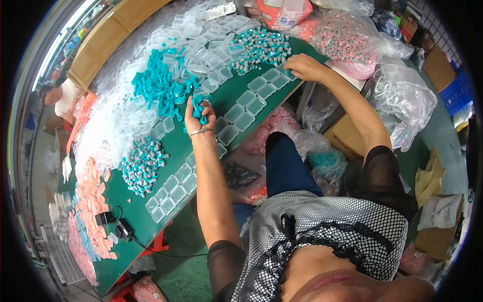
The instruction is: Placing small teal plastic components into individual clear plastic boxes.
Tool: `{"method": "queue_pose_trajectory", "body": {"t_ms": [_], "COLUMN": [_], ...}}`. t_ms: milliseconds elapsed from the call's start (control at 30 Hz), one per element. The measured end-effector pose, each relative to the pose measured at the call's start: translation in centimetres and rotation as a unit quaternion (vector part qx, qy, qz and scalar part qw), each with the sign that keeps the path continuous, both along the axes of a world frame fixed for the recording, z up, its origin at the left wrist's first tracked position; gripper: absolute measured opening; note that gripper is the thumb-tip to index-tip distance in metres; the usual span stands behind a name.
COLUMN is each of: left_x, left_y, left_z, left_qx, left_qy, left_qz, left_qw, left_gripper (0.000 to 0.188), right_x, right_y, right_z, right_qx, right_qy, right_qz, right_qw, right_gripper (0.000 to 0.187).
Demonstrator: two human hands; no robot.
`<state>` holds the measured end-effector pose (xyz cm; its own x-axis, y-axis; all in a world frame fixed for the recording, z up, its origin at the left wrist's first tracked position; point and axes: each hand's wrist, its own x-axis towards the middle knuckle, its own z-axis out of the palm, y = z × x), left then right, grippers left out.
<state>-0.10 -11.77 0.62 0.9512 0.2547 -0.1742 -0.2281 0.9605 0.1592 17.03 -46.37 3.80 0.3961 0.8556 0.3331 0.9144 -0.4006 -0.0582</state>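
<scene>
Two bare hands are working over the green table. The left hand is closing around a bunch of small teal plastic loops, near the picture's centre. The right hand, at one o'clock, is curling its fingers down, pinching something tiny beside the row of clear square plastic boxes and the pile of grey-and-teal earplugs.

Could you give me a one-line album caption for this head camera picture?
Left hand clutches teal cords while right hand reaches the teal-grey earplugs, beside clear plastic cases.
</scene>
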Motion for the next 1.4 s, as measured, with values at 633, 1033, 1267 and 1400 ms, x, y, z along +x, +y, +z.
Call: {"method": "queue_pose_trajectory", "body": {"t_ms": [633,1033,1267,1400], "left_x": [1.6,2.7,2.9,2.8], "left_y": [-3.6,-6.1,-5.1,-5.8], "left_z": [0.7,0.4,-0.7,-0.5], "left_qx": [-0.029,-0.012,-0.004,0.008], "left_qy": [-0.058,-0.048,-0.026,-0.011], "left_qz": [-0.076,-0.122,-0.102,-0.106], "left_qw": [0.995,0.991,0.994,0.994], "left_gripper": [0.026,0.029,0.035,0.033], "right_x": [-2.1,-5.6,-2.3,-1.8], "right_y": [3.3,12.8,6.0,3.5], "right_z": [1.7,0.3,-0.1,-1.0], "right_qx": [0.156,0.266,0.223,0.121], "right_qy": [0.098,0.371,0.207,0.092], "right_qz": [-0.017,0.053,-0.009,-0.031], "right_qw": [0.983,0.888,0.952,0.988], "right_gripper": [0.017,0.027,0.019,0.02]}}
